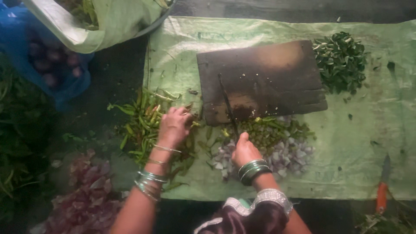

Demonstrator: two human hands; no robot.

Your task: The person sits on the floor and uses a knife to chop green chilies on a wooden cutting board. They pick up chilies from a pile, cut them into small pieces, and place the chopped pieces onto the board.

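Observation:
My left hand (174, 125) rests fingers-down on a loose pile of green chillies (145, 123), gathering some of them. My right hand (243, 149) grips the handle of a dark knife (228, 106); its blade lies up across the near left part of a dark wooden cutting board (268, 73). Just in front of the board sits a heap of chopped green chillies (266, 130), and below that a heap of diced onion (290, 156). Both wrists wear several bangles.
A pale green sheet (372, 130) covers the floor under everything. Chopped dark leaves (341, 60) lie at the board's right. A blue bag of onions (52, 65), a white sack, onion peels (86, 199) and an orange-handled knife (382, 190) lie around.

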